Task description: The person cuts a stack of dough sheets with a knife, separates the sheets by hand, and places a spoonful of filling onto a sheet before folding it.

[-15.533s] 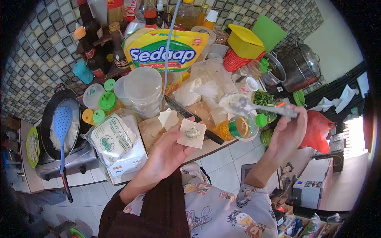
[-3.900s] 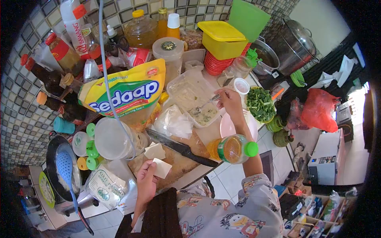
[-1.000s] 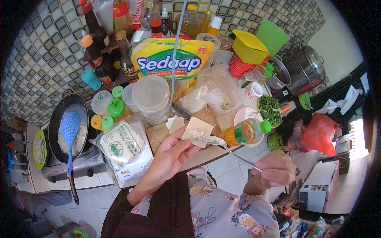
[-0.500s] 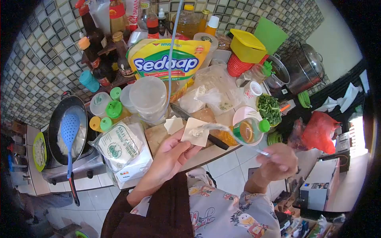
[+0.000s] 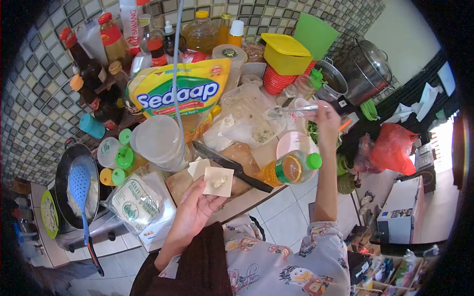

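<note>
On the fingers of my left hand (image 5: 195,207) lies a square wonton wrapper (image 5: 211,190), its edge pinched under the thumb. A small pale dab of filling (image 5: 220,181) sits on the wrapper. My right hand (image 5: 325,117) is closed round the handle of a metal spoon (image 5: 305,108), slightly blurred. The spoon's bowl reaches over the right side of a clear plastic container (image 5: 264,131) with bits of pale, green-flecked filling in it. More wrappers (image 5: 197,167) lie on the wooden board (image 5: 243,154), just behind my left hand.
A black-handled knife (image 5: 234,168) lies across the board. To its right stands an oil bottle (image 5: 295,169) with a green cap. A wrapper packet (image 5: 137,198) rests on a white scale at left. Farther left, a pan (image 5: 64,200) holds a blue slotted turner (image 5: 79,185).
My right hand has moved up and away with the spoon, from the wrapper to the plastic container. My left hand still holds the wrapper. The view has shifted slightly.
</note>
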### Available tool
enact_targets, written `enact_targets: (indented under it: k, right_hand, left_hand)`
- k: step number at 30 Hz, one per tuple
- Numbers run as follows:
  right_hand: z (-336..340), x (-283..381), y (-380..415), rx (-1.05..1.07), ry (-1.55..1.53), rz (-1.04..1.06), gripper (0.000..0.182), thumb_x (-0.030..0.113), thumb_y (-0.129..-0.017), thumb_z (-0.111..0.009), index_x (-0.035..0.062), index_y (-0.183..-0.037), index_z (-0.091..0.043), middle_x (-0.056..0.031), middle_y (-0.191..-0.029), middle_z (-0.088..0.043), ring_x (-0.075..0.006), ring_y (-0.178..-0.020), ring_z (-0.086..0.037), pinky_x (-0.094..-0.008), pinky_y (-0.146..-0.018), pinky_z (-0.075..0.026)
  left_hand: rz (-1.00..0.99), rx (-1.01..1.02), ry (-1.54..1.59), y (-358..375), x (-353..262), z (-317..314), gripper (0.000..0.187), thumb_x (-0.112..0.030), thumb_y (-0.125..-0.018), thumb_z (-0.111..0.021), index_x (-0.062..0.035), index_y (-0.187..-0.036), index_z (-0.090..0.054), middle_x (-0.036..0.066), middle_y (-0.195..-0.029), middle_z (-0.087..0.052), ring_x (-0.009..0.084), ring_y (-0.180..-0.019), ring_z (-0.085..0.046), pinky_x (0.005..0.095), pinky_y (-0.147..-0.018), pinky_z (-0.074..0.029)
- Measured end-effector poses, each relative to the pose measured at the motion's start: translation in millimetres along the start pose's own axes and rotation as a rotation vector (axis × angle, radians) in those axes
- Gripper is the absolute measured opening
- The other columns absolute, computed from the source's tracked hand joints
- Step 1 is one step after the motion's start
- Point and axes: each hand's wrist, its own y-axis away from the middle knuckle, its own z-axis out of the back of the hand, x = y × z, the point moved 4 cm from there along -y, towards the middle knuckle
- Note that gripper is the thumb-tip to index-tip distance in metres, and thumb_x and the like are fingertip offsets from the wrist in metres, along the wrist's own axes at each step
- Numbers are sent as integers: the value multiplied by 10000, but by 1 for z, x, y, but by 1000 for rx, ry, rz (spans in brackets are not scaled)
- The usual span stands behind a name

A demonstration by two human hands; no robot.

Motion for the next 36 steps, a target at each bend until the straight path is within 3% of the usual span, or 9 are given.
enact_targets:
  k: [7,10,14,17,22,26,29,31,36]
  right_hand:
    - [-41,-46,-15,390,423,272,129,48,-816,-485,-15,-888,-572,-108,-752,-611,-167,-583,-613,-273,-531,-476]
    - [-64,-36,-10,585,478,554,90,13,-751,-505,0,-824,-556,-131,-750,-594,-241,-580,-589,-326,-568,-466]
    - [-72,-35,-10,662,563,525,80,32,-760,-501,0,-813,-551,-136,-758,-594,-256,-578,-582,-337,-590,-464]
    - [-69,-40,-15,647,556,398,83,51,-786,-490,-1,-800,-554,-142,-733,-590,-250,-560,-580,-330,-555,-458]
    - [-52,-68,-31,395,475,130,163,78,-848,-445,-28,-794,-556,-130,-656,-593,-186,-500,-604,-272,-465,-469]
    - [-43,-84,-34,236,369,41,189,80,-859,-427,-46,-812,-559,-105,-650,-592,-174,-504,-613,-253,-478,-495]
    - [-28,-98,-37,155,296,-70,216,116,-878,-419,-56,-874,-550,-102,-679,-581,-183,-539,-618,-260,-485,-515]
    - [-18,-104,-37,66,44,-208,211,104,-876,-411,-50,-861,-556,-107,-707,-591,-194,-560,-624,-262,-494,-510]
    - [4,-79,-32,-54,-80,-203,230,126,-885,-399,-53,-892,-543,-121,-730,-589,-178,-590,-613,-257,-516,-511]
  left_hand:
    - [14,-47,1,-8,0,5,343,-161,-909,-372,28,-1195,-374,179,-1183,-470,253,-1084,-491,371,-927,-411]
    - [-10,-79,-74,-12,1,10,417,-213,-910,-360,58,-1225,-328,209,-1185,-462,285,-1076,-497,340,-892,-439]
    - [-17,-96,-108,-14,-2,9,412,-208,-909,-365,60,-1220,-333,208,-1178,-468,280,-1070,-503,337,-887,-442]
    - [-23,-98,-84,-15,-3,9,404,-206,-907,-369,58,-1212,-344,206,-1167,-479,274,-1060,-512,329,-870,-455]
    - [-8,-130,-97,-16,-1,13,396,-202,-902,-376,54,-1203,-358,203,-1155,-490,269,-1044,-524,313,-841,-473]
    - [-15,-130,-104,-15,-2,12,395,-204,-903,-372,54,-1202,-360,205,-1157,-489,272,-1048,-521,319,-857,-464]
    - [4,-101,-29,-14,-3,15,333,-165,-894,-414,34,-1160,-403,167,-1148,-499,255,-1048,-517,379,-912,-423]
    - [-1,-89,0,-15,-2,17,336,-180,-893,-420,33,-1153,-410,174,-1153,-493,258,-1046,-518,384,-916,-419]
    - [6,-46,35,-16,-3,14,371,-127,-871,-395,57,-1192,-369,193,-1187,-463,268,-1086,-488,359,-928,-409]
